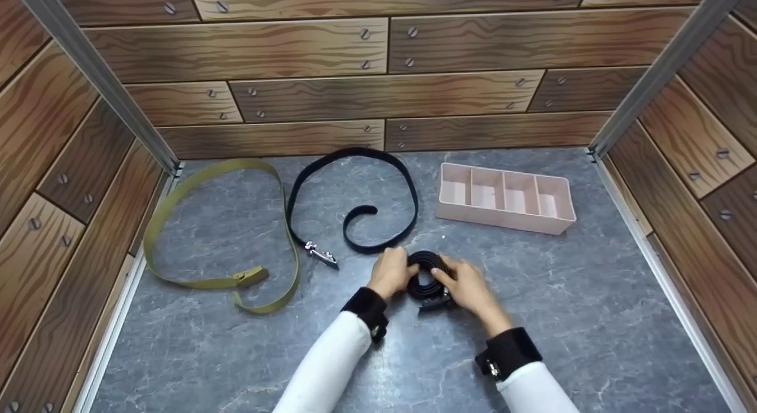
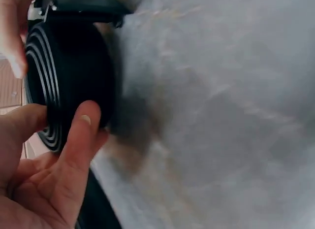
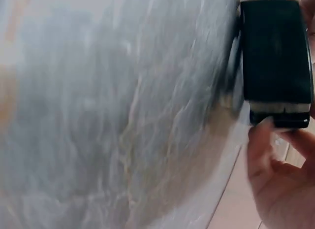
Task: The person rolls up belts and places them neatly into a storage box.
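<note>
Fingers (image 2: pixel 78 145) of left hand (image 1: pixel 390 273) and right hand (image 1: pixel 471 287) pinch opposite sides | round, coiled black strap belt (image 2: pixel 83 66) between them, above grey marbled floor (image 1: pixel 591 318), dark buckle end (image 1: pixel 434 305) toward the person | I'd hold turns snug, edges level, buckle outermost.

Tray (image 1: pixel 502 218) behind, right of belt coil (image 1: pixel 424 259)

You've got white sleeves: left sleeve (image 1: pixel 325 365) bottom centre of the head view, right sleeve (image 1: pixel 538 390) bottom right. Wide black bands at the sleeve ends: left band (image 1: pixel 365 311), right band (image 1: pixel 514 352). Small shiny fitting (image 1: pixel 494 369) on the latter's left side. Left hand (image 1: pixel 391 274), right hand (image 1: pixel 471 287) bare.
</note>
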A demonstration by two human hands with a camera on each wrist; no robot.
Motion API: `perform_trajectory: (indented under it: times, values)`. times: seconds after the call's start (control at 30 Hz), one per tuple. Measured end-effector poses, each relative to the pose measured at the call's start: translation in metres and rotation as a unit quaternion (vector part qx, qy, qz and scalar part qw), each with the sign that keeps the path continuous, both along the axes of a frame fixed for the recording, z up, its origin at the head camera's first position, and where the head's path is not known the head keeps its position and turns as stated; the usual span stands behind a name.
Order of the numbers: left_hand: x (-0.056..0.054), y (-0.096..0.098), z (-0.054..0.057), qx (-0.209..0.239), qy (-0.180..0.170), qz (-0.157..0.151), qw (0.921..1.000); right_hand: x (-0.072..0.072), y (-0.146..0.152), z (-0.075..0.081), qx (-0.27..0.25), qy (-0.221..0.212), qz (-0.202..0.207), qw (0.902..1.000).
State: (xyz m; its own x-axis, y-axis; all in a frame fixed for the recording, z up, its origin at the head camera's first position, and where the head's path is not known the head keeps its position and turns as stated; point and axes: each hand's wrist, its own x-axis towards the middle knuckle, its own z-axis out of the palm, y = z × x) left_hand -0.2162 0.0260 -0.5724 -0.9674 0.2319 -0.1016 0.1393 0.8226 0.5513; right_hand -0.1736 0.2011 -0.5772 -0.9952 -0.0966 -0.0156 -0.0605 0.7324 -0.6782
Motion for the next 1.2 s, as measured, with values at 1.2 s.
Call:
perform_trajectory:
  times: [1.2]
  values:
    - [0.003, 0.004, 0.012, 0.275, -0.129, 0.033, 0.9521, 0.013, -0.019, 0.048, -0.018, 0.112, -0.124, 0.9858]
